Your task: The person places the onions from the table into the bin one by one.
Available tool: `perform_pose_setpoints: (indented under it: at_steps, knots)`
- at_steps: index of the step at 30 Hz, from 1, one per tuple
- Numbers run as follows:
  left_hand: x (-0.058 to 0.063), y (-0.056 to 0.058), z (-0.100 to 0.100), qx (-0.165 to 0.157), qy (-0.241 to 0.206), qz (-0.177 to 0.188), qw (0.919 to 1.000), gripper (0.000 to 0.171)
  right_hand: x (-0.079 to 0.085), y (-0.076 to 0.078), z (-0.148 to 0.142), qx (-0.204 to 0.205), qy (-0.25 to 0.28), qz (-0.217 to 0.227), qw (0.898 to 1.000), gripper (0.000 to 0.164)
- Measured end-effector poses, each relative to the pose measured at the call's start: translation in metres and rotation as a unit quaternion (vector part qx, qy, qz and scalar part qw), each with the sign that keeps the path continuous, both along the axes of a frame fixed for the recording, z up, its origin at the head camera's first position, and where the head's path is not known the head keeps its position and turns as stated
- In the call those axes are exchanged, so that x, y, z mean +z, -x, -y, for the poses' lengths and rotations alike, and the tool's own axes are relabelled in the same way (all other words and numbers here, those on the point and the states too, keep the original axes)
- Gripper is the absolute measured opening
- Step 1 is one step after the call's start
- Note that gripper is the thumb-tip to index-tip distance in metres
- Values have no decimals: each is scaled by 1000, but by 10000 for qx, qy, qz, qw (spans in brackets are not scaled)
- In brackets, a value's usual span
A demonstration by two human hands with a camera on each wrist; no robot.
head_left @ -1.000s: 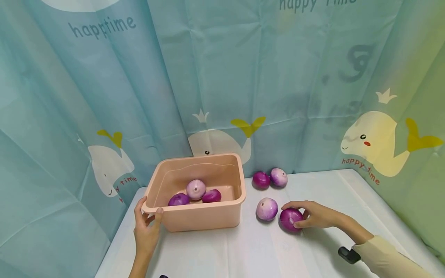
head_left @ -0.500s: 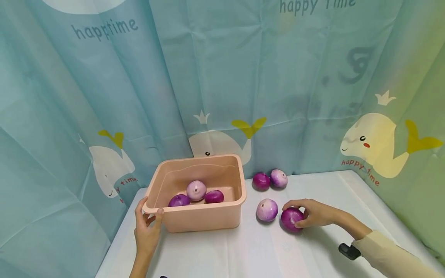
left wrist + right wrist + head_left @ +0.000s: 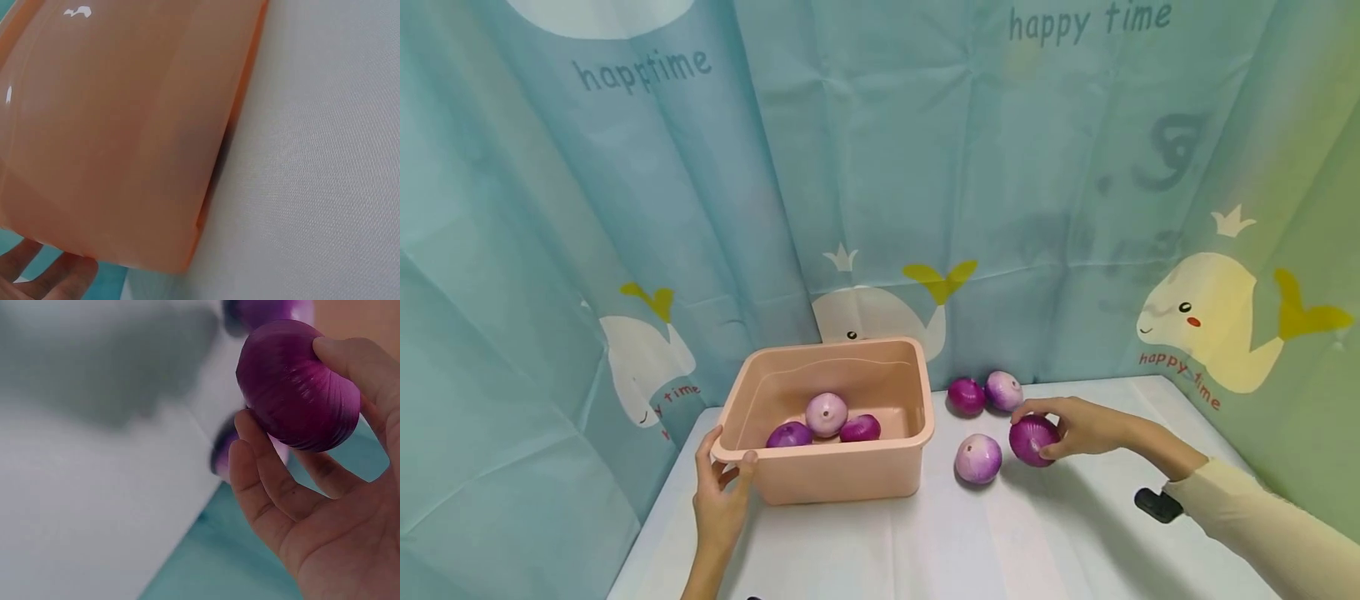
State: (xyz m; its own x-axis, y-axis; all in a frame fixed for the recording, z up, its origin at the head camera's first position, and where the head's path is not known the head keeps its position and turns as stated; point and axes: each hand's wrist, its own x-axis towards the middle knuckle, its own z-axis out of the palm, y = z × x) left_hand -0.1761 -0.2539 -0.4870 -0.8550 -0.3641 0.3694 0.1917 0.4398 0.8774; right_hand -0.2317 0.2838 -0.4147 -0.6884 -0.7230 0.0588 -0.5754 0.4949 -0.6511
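Between the thumb and fingers of my right hand point(image 3: 1081, 427) is a dark purple onion point(image 3: 1033, 440), raised above the white table with a shadow below. The right wrist view shows the same onion point(image 3: 299, 386) pinched from its sides. My left hand point(image 3: 721, 498) grips the front left corner of a pink plastic bin point(image 3: 835, 472), thumb on the near side and fingers at the left rim. Inside the bin lie a pale onion point(image 3: 827, 415) and two purple onions, one at the left point(image 3: 789, 434) and one at the right point(image 3: 860, 428).
A pale purple onion point(image 3: 978, 459) stands between the bin and my right hand. Farther back, a dark purple onion point(image 3: 966, 397) and a lighter onion point(image 3: 1003, 391) sit side by side. A blue curtain point(image 3: 880, 183) with whale prints hangs right behind the table point(image 3: 850, 550).
My right hand has lifted the dark purple onion off the table, moving it up and slightly back. The left hand keeps its grip on the bin. The head view has tilted slightly.
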Motion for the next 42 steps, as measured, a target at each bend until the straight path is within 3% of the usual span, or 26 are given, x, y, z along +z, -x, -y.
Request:
perform_pose_setpoints:
  at_steps: [10, 21, 27, 36, 42]
  knots:
    - [1, 0, 0, -15, 21, -99, 9999, 67, 45, 19, 1, -145, 230, -871, 9958, 45]
    - [2, 1, -1, -10, 37, -47, 10000, 66, 87, 32, 7, -1077, 795, -1724, 9759, 52]
    - [1, -1, -1, 14, 6, 28, 10000, 66, 95, 36, 11, -1588, 767, -1707, 9694, 54]
    - [0, -1, -2, 26, 6, -60, 10000, 66, 99, 37, 16, -1742, 819, -1613, 9680, 53]
    - [0, 0, -1, 77, 43, -118, 9999, 66, 100, 46, 19, -1757, 685, -1568, 9695, 53]
